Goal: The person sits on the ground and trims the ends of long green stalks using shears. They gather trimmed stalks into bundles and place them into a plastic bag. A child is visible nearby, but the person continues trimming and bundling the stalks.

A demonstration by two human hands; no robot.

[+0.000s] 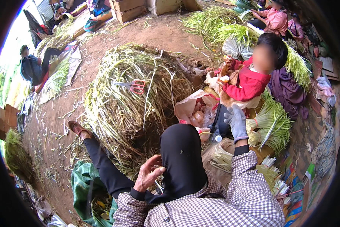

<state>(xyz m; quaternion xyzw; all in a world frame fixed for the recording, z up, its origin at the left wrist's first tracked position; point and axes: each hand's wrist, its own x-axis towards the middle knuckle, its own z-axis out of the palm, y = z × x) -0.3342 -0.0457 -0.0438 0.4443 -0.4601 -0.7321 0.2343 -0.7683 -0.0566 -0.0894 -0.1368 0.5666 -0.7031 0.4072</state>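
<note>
My bare left hand is beside my raised, black-clothed knee, fingers apart and nothing visible in it. My right hand, in a grey glove, reaches out with spread fingers near a person in a red top. That person holds small pale and orange pieces that I cannot identify. Bundles of long green stalks with red bands lie right of my glove. Below it are a clear bottle with a white cap and pale cut stalks. A plastic bag with wrapped contents sits to its left.
A large heap of stalks and trimmings stands ahead, with red-handled scissors on top. A green woven sack lies beside my outstretched leg. Other people sit by more stalk piles at the back. Cardboard boxes stand behind.
</note>
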